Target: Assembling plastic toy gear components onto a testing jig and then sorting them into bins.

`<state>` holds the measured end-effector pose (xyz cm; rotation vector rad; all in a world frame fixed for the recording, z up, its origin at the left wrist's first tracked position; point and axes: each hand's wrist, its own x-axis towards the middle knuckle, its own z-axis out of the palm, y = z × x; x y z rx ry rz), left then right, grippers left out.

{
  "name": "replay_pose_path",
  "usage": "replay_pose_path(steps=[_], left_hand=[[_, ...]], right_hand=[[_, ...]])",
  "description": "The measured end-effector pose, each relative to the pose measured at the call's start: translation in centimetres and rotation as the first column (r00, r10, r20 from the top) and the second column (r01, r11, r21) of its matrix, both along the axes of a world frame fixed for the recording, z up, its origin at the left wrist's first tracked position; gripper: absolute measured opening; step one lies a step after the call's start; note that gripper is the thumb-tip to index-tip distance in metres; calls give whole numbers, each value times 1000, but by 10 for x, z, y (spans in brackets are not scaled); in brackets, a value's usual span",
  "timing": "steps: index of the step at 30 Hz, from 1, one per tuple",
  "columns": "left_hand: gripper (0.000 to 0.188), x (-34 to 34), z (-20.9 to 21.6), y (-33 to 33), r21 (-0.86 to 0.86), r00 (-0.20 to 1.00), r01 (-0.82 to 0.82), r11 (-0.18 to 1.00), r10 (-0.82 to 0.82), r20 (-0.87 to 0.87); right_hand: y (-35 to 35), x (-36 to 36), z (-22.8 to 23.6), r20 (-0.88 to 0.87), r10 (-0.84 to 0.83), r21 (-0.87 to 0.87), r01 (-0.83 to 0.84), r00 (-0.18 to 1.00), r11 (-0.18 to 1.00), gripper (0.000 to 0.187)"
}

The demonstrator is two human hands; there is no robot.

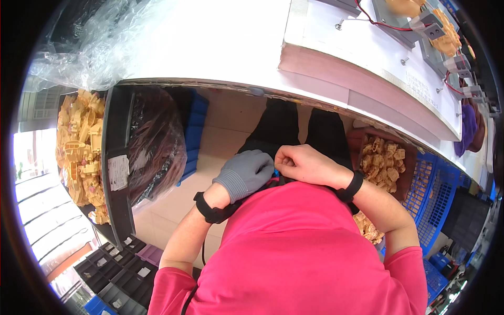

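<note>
Both hands meet at my waist, below the table edge and against the pink shirt. My left hand (245, 173) wears a grey knitted glove, and its fingers are curled in. Bare and closed, with fingers bent toward the glove, my right hand (310, 164) rests just beside it. A small bright blue bit (276, 172) shows between the two hands. What it belongs to is hidden by the fingers, so I cannot tell what either hand grips. Dark bands circle both wrists.
The white table (210, 42) spans the front, with clear plastic film (100, 52) at left and grey fixtures with red wires (433, 30) at right. Yellowish plastic parts fill a left bin (81, 152) and a right box (383, 160). Blue crates (438, 205) stand at right.
</note>
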<state>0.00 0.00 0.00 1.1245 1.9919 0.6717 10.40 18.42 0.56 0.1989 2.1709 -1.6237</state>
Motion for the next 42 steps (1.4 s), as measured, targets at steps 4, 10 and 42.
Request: replay_pose_path(steps=[4, 10, 42], left_hand=[[22, -1, -6, -1, 40, 1000, 9, 999, -10, 24], [21, -2, -9, 0, 54, 997, 43, 998, -46, 61], [26, 3, -9, 5, -153, 991, 94, 984, -108, -83]], right_hand=[[-1, 0, -3, -18, 31, 46, -30, 999, 998, 14], [-1, 1, -10, 30, 47, 62, -48, 998, 997, 15], [-6, 5, -17, -25, 24, 161, -19, 999, 987, 17]])
